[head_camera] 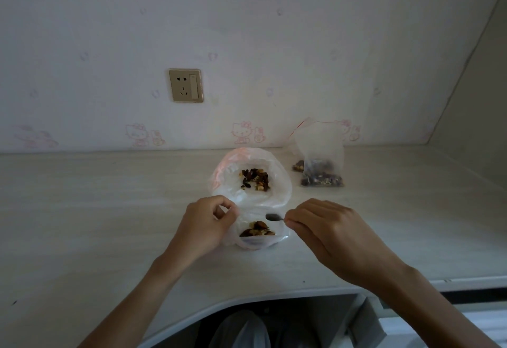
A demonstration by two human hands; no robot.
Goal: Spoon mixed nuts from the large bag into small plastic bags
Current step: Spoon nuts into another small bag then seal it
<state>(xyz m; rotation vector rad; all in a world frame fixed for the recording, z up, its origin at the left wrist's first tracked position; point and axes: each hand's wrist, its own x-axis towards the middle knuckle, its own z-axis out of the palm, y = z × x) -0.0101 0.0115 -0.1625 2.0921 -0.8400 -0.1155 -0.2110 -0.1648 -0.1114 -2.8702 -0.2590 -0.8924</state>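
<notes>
my left grip point(206, 217) pinches the small bag's point(258, 238) rim open on the desk point(109, 210); my right grip point(323, 227) holds the spoon point(273, 217) over it, big bag point(251, 177) just behind.

The right hand point(326, 227) hides the spoon point(273, 217) handle; its bowl is too small to show any contents.

A pale wood-grain counter point(109, 210) carries a large open bag point(277, 183) at centre, a small bag point(258, 240) below it, and filled small bags point(322, 166) right of centre.
</notes>
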